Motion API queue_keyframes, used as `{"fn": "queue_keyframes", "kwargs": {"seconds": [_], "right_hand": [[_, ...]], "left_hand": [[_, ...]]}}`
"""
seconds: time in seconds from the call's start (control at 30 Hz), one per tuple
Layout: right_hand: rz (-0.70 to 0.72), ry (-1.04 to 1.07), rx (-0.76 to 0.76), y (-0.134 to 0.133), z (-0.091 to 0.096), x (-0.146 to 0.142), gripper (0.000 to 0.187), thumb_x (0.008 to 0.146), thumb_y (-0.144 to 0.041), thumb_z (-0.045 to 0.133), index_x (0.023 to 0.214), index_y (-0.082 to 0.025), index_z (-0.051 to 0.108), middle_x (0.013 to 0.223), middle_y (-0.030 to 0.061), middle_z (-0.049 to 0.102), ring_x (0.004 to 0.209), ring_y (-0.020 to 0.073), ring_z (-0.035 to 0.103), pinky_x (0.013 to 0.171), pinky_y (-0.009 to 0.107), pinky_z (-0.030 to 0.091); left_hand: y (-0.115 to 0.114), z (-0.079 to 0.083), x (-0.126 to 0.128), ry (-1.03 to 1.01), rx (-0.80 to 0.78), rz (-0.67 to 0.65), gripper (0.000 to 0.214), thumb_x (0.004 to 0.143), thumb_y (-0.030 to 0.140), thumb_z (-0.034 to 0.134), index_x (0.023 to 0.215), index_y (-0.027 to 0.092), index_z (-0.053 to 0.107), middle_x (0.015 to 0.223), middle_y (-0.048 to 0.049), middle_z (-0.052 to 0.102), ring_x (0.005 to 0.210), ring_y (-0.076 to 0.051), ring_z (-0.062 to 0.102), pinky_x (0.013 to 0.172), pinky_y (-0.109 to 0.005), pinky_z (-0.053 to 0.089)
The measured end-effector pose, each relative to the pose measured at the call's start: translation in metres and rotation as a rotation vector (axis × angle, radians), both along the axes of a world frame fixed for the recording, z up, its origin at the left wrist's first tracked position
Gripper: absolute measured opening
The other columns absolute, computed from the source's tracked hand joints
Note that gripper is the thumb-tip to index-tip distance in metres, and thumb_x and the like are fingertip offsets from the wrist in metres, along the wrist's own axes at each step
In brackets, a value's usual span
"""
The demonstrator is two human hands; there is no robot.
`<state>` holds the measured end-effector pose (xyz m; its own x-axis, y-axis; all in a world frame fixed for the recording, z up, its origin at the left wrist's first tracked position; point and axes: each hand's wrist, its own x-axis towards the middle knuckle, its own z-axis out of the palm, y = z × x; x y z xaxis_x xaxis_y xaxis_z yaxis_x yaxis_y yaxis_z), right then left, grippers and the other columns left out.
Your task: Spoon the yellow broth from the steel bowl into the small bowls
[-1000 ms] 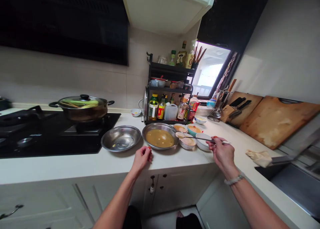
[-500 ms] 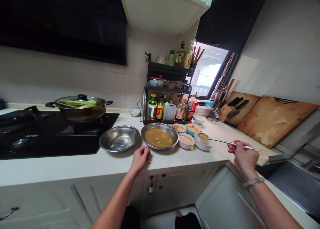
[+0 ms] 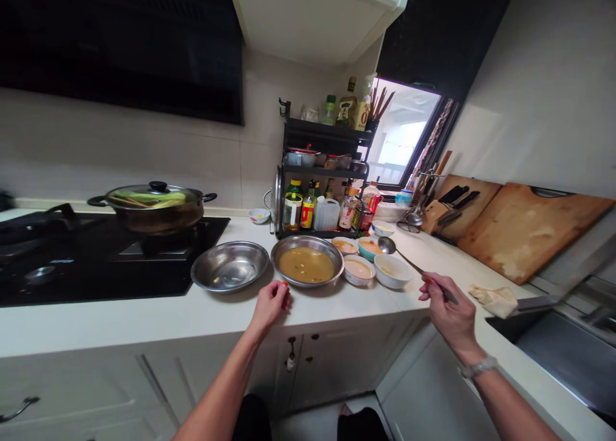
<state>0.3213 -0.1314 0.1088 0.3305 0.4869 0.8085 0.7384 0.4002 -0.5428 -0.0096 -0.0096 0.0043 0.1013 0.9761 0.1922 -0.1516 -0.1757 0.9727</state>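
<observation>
My right hand point(image 3: 452, 309) is closed around the handle of a metal ladle point(image 3: 409, 261). The ladle's scoop hangs over the bowls at the right, just behind the white bowl point(image 3: 393, 272) and close to a teal bowl point(image 3: 371, 247) of orange-coloured liquid. A little pale liquid shows inside the white bowl. Fingers curled, my left hand point(image 3: 272, 304) rests at the counter's front, right by the steel basin point(image 3: 332, 275) of yellowish broth; whether it touches the rim I cannot tell. Another bowl point(image 3: 359, 280) of pale liquid stands between basin and white bowl.
A second steel basin point(image 3: 202, 275) sits left of the broth. On the black stove point(image 3: 96, 287) is a lidded pot point(image 3: 161, 219). Behind the bowls stands a black rack point(image 3: 327, 169) of bottles. Knives in a block point(image 3: 436, 216) and cutting boards point(image 3: 534, 229) lean at the right, beyond a cloth point(image 3: 495, 300).
The ladle held broth over the white bowl; now its scoop looks emptied and sits farther back. My right hand has shifted left and turned. My left hand has stayed put.
</observation>
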Motion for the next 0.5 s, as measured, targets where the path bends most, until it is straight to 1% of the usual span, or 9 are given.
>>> {"fn": "queue_keyframes", "kwargs": {"seconds": [0.07, 0.1, 0.2, 0.27, 0.37, 0.5], "right_hand": [[0.098, 0.101, 0.021, 0.005, 0.002, -0.020, 0.027, 0.083, -0.044, 0.058, 0.092, -0.020, 0.066, 0.071, 0.0020, 0.062, 0.052, 0.0141, 0.058, 0.050, 0.030, 0.052], [0.140, 0.152, 0.007, 0.008, 0.001, -0.030, 0.027, 0.082, -0.044, 0.059, 0.092, -0.020, 0.066, 0.067, 0.0010, 0.061, 0.049, 0.0135, 0.057, 0.049, 0.030, 0.051], [0.272, 0.280, -0.059, 0.024, -0.004, -0.057, 0.028, 0.079, -0.046, 0.063, 0.088, -0.020, 0.067, 0.061, -0.0008, 0.060, 0.045, 0.0124, 0.054, 0.045, 0.027, 0.048], [0.356, 0.291, -0.117, 0.037, -0.012, -0.071, 0.029, 0.078, -0.046, 0.063, 0.089, -0.019, 0.067, 0.061, -0.0011, 0.060, 0.045, 0.0122, 0.055, 0.044, 0.027, 0.048], [0.400, 0.305, -0.187, 0.053, -0.023, -0.086, 0.031, 0.076, -0.048, 0.064, 0.086, -0.019, 0.068, 0.061, -0.0013, 0.060, 0.043, 0.0113, 0.053, 0.042, 0.025, 0.047], [0.399, 0.334, -0.245, 0.065, -0.034, -0.099, 0.035, 0.075, -0.051, 0.064, 0.085, -0.018, 0.067, 0.054, -0.0031, 0.058, 0.039, 0.0106, 0.051, 0.039, 0.024, 0.046]], "left_hand": [[0.000, 0.000, 0.000, -0.011, 0.005, 0.002, 0.045, 0.071, 0.060, 0.060, 0.061, 0.017, 0.052, 0.049, 0.0037, 0.050, 0.041, -0.009, 0.046, 0.041, -0.021, 0.041], [0.000, 0.000, 0.000, -0.013, 0.005, 0.007, 0.045, 0.071, 0.060, 0.060, 0.060, 0.017, 0.052, 0.049, 0.0037, 0.050, 0.041, -0.009, 0.047, 0.041, -0.021, 0.041], [0.000, 0.000, 0.000, -0.006, 0.004, 0.016, 0.045, 0.072, 0.059, 0.059, 0.060, 0.017, 0.051, 0.049, 0.0036, 0.050, 0.042, -0.009, 0.047, 0.042, -0.021, 0.041], [0.000, -0.001, 0.000, 0.005, 0.003, 0.011, 0.045, 0.073, 0.059, 0.058, 0.060, 0.017, 0.051, 0.049, 0.0034, 0.051, 0.041, -0.009, 0.047, 0.042, -0.021, 0.040], [0.001, -0.002, 0.001, 0.002, 0.008, 0.008, 0.045, 0.073, 0.060, 0.058, 0.060, 0.017, 0.051, 0.049, 0.0034, 0.051, 0.041, -0.009, 0.047, 0.042, -0.021, 0.040], [0.002, -0.004, 0.001, -0.011, 0.002, 0.009, 0.045, 0.073, 0.060, 0.058, 0.060, 0.017, 0.051, 0.049, 0.0033, 0.051, 0.040, -0.009, 0.047, 0.041, -0.021, 0.040]]}}
